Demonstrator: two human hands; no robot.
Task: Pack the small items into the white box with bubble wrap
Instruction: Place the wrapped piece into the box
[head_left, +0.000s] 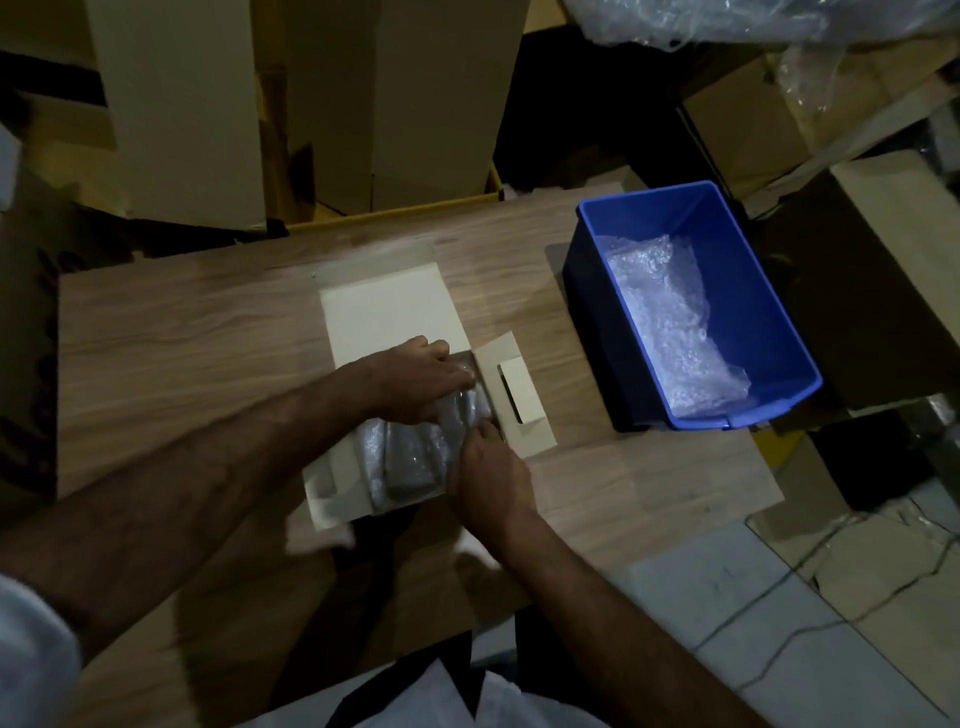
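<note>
I see the white box (384, 312) lying open mid-table (182, 332), a bubble-wrapped bundle (415, 457) inside. My left hand (415, 382) presses flat on the bundle; my right hand (491, 478) pinches its wrap at five o'clock. A blue bin (769, 306) holding bubble wrap (670, 332) sits at three o'clock.

No text, label, brand or number can be read anywhere in this dim view. The white box (384, 312), blue bin (779, 332) and cardboard cartons (182, 104) show plain surfaces.
</note>
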